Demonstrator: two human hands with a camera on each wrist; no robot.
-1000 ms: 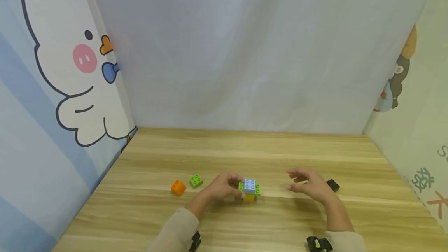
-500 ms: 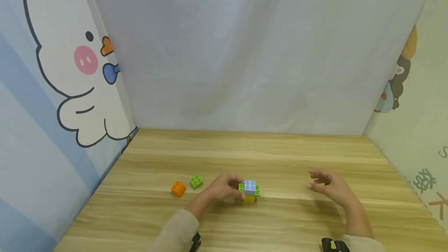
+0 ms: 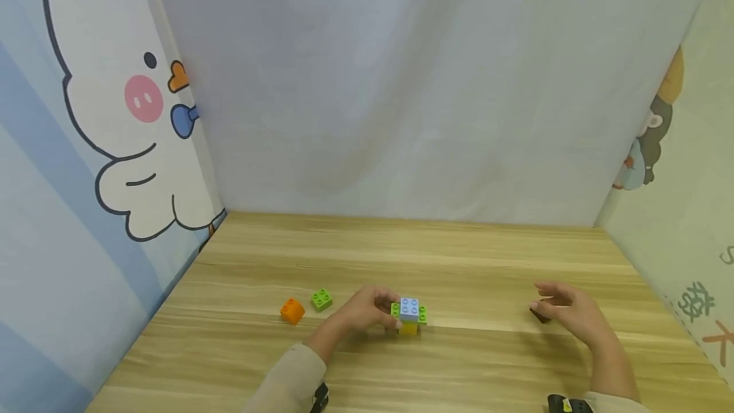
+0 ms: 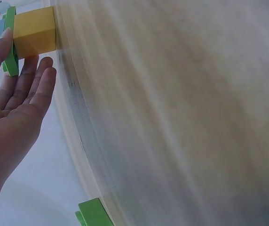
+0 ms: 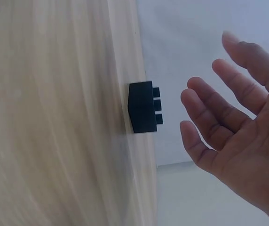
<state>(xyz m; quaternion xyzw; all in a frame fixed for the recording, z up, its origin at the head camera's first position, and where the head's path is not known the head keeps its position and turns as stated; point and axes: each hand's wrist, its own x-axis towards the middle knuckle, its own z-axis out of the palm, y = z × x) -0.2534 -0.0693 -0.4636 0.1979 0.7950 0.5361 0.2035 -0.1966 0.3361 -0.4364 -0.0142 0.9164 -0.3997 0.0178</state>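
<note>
A small stack of toy bricks stands on the table: a light blue brick (image 3: 409, 308) on top, a flat green plate (image 3: 422, 315) under it, and a yellow brick (image 4: 35, 32) at the bottom. My left hand (image 3: 367, 309) holds the stack from its left side, thumb and fingers at the green plate (image 4: 11, 63). Over a black brick (image 5: 143, 107) hovers my right hand (image 3: 573, 311), its fingers apart and nothing in them. In the right wrist view a gap shows between the fingers and the brick's studs. The hand partly covers that brick in the head view.
Left of the left hand lie a green brick (image 3: 322, 299) and an orange brick (image 3: 292, 311) with a curved side. Cloth hangs behind the wooden table (image 3: 459, 260), and printed panels flank it on both sides.
My right hand has moved to the right, away from the stack, and is now over the black brick. The left hand has stayed on the stack.
</note>
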